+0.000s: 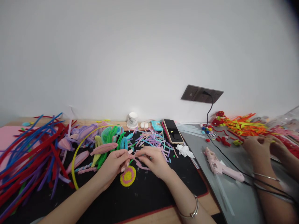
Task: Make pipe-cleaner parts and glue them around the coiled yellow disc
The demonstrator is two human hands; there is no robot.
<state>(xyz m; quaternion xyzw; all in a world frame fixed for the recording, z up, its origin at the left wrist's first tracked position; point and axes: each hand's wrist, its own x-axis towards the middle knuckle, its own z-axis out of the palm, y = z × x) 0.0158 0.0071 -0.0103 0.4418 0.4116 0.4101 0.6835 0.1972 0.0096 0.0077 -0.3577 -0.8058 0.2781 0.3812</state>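
The person's two bare forearms come in from the near edge and slant toward each other, so the hands meet close together in the middle. The left forearm [79,197] runs far and to the right; the right forearm [185,197] runs far and to the left. The left hand [114,165] is half curled, its thumb [130,151] extended on the far side and its other fingers [123,169] folded on the near side. The right hand [153,160] shows its back, arched, with forefinger and thumb pointing left in a pinch, just beside the left fingertips.
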